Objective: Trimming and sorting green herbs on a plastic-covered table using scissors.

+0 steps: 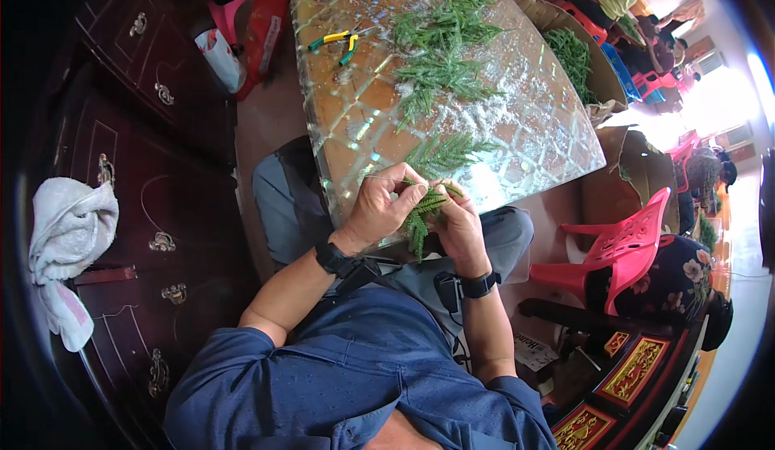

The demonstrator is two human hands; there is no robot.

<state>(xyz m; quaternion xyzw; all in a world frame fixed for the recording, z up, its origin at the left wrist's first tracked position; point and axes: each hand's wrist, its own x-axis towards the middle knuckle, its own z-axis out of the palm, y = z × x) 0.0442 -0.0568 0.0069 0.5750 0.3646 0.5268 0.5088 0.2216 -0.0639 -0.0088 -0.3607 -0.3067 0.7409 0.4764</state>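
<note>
Both my hands meet over the near edge of the table, closed on a green artificial fern sprig (418, 226) whose fronds hang down between them. My left hand (383, 205) pinches the sprig from the left, thumb against fingertips. A thin pale strand, perhaps wire, runs off beside its fingers. Opposite it, my right hand (460, 226) grips the stems with curled fingers. Just beyond my hands a loose green frond (446, 154) lies on the table. Each wrist wears a black strap.
A clear patterned cover with white flecks lies over the wooden table (347, 127). Farther up are piles of green sprigs (444, 75) and yellow-green pliers (337, 44). Cardboard boxes (634, 167) and a pink chair (626, 244) stand right; dark drawers (153, 232) line the left. Other people sit beyond.
</note>
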